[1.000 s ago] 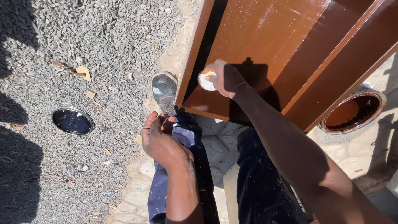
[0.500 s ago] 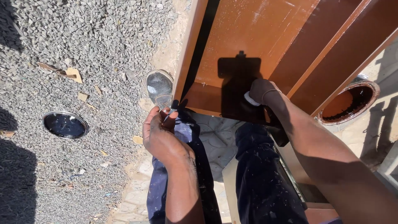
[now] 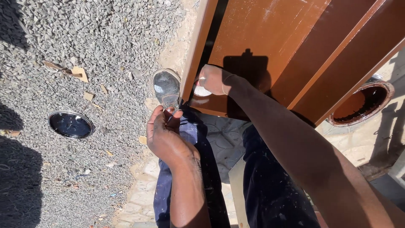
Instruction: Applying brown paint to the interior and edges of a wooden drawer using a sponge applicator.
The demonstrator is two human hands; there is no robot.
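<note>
Against the brown door panel, the right hand clenches a white pad under its fingers.

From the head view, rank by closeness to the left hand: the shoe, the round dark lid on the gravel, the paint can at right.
1. Shoe: just above the left hand.
2. Round dark lid: left, on gravel.
3. Paint can: far right, partly behind the brown panel.
</note>
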